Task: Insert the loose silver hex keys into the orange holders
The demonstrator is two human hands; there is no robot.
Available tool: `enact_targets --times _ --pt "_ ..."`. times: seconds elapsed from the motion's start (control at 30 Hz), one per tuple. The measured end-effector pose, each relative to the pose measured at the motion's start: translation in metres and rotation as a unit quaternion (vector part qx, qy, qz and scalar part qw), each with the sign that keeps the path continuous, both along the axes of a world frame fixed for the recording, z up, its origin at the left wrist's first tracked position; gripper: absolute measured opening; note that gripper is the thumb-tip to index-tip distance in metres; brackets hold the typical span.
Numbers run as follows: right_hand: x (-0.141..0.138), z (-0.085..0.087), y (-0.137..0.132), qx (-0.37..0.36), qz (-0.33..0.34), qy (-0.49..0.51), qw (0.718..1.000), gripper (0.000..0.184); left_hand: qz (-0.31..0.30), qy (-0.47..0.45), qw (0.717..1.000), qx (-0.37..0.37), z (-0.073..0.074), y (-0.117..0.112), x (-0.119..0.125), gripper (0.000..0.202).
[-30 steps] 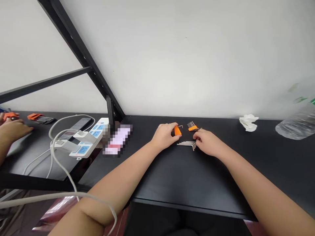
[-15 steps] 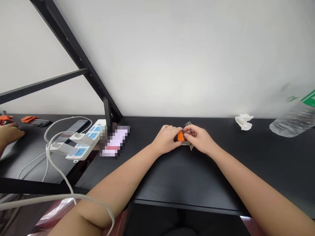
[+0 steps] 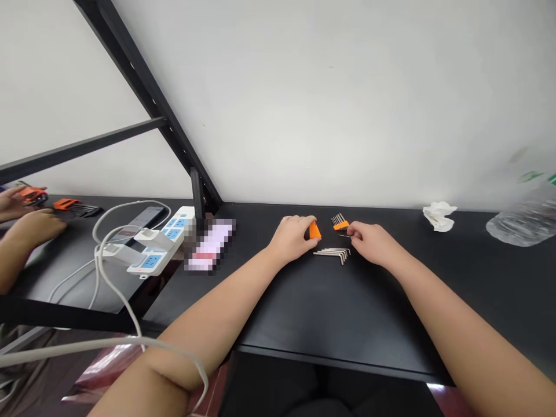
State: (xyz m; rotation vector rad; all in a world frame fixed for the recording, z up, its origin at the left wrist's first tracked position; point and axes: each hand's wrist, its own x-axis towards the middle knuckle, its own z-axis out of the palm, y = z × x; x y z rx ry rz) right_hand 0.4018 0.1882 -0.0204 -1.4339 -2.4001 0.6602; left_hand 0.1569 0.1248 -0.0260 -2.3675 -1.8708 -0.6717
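My left hand (image 3: pixel 293 236) rests on the black table with its fingers wrapped round an orange plastic holder (image 3: pixel 314 230). To its right, my right hand (image 3: pixel 369 240) pinches a thin hex key (image 3: pixel 343 235), whose tip points left; the rest is hidden by the fingers. Between and in front of the hands lie several loose L-shaped hex keys (image 3: pixel 333 252), side by side. Just behind the right fingertips is an orange holder with a row of hex keys (image 3: pixel 339 222), lying on the table.
At left a white power strip (image 3: pixel 158 255) with plugged chargers and cables stands beside a phone (image 3: pixel 212 243) with a blurred screen. A crumpled tissue (image 3: pixel 439 216) and a clear bottle (image 3: pixel 521 220) are at right. Another person's hand (image 3: pixel 41 226) works beyond the black frame (image 3: pixel 152 104).
My right hand has moved right, away from the orange holder in my left hand, with a thin hex key in its fingers. The loose keys and the second holder now show between the hands.
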Motion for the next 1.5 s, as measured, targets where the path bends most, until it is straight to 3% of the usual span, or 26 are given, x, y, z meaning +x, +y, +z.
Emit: enact_targets --times 0.3,0.5,0.7,0.83,0.97,1.13,1.37,1.5 --pt "0.001 0.007 -0.008 -0.002 0.09 -0.061 0.994 0.02 0.021 -0.017 1.0 -0.013 -0.002 0.001 -0.001 0.048" --pt "-0.003 0.003 -0.013 0.018 0.167 -0.041 0.985 0.024 0.017 -0.02 1.0 -0.015 0.0 0.002 -0.002 0.047" --pt "-0.008 0.001 -0.012 0.058 0.116 0.052 0.99 0.022 -0.06 -0.038 0.997 -0.021 0.001 -0.002 0.004 0.049" --pt "-0.021 -0.001 -0.018 -0.024 0.075 0.192 0.978 0.016 -0.084 -0.027 0.996 -0.016 0.001 -0.007 0.013 0.049" --pt "-0.035 -0.004 -0.026 -0.054 0.056 0.254 0.964 0.015 -0.089 -0.011 0.996 -0.002 0.005 -0.011 0.02 0.039" --pt "-0.04 -0.004 -0.028 -0.03 0.008 0.234 0.972 0.009 -0.089 0.014 0.996 0.002 0.009 -0.014 0.024 0.037" --pt "-0.036 0.0 -0.026 0.054 0.025 0.174 0.983 0.012 -0.106 0.034 0.994 0.003 0.009 -0.014 0.026 0.039" --pt "-0.037 0.001 -0.028 0.045 0.006 0.172 0.984 0.012 -0.116 0.04 0.992 0.005 0.011 -0.015 0.027 0.042"
